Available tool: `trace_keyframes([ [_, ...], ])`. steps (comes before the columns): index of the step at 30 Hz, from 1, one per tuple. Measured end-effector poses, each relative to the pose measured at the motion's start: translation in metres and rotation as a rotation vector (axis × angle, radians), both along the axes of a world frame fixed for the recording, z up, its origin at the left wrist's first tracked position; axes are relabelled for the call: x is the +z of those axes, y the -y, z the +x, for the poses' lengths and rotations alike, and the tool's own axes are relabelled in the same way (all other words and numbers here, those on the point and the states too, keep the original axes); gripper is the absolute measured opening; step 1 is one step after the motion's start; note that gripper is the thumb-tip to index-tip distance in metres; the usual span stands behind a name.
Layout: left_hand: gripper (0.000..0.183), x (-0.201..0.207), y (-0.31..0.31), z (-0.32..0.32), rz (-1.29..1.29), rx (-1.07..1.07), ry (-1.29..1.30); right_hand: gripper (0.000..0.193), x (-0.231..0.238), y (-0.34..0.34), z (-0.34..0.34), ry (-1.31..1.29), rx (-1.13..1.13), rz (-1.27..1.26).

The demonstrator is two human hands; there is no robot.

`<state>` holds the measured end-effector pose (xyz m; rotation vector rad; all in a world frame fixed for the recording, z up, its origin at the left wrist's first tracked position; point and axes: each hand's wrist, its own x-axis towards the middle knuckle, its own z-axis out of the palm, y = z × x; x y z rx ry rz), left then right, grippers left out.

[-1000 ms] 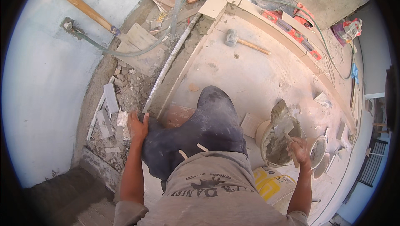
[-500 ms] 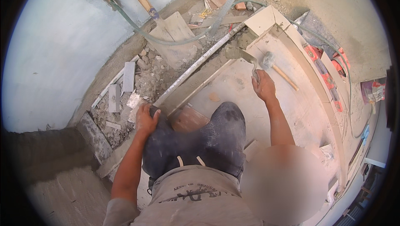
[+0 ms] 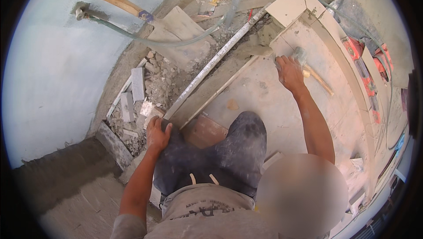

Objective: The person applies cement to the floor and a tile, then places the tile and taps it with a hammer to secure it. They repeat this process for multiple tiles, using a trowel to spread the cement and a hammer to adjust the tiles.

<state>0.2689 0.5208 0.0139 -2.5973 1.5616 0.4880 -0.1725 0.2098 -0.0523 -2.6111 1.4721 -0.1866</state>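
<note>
My right hand (image 3: 291, 73) reaches forward over the dusty tiled surface, fingers closed round the handle of a trowel (image 3: 261, 51). The blade, partly blurred, lies at the far end of a mortar-covered ledge (image 3: 200, 93). Beside that hand, a mallet (image 3: 299, 55) with a pale head and wooden handle lies on the tiles. My left hand (image 3: 157, 135) rests on my left knee with its fingers stretched out, holding nothing. A long whitish straight bar (image 3: 216, 58) runs along the ledge's left side.
A shovel (image 3: 176, 40) leans with its blade on rubble at the wall. A green hose (image 3: 163, 43) crosses over it. Cut tile strips (image 3: 138, 84) lie on the rubble. Large beige tiles (image 3: 286, 6) edge the far corner. A long red and grey tool (image 3: 365, 80) lies at right.
My right hand has moved forward and slightly right with the trowel, coming close to the mallet head. My left hand stays on the knee. The whole view has shifted a little.
</note>
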Motion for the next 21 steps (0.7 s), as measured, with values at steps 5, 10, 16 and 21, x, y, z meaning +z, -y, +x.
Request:
trace_keyframes([
  [5,0.052,-0.001,0.001,0.001,0.068,0.016,-0.028,0.013,-0.001,-0.013,-0.003,0.157,-0.038,-0.018],
  [10,0.053,-0.003,0.0,0.0,0.057,0.005,0.02,0.02,0.002,-0.024,-0.003,0.302,-0.17,0.041],
  [16,0.052,-0.001,0.002,-0.001,0.059,0.033,-0.004,0.027,0.001,-0.042,-0.007,0.601,-0.539,0.398],
  [21,0.052,-0.001,0.001,-0.001,0.033,0.005,0.014,0.031,-0.007,-0.069,-0.002,0.402,-0.351,0.493],
])
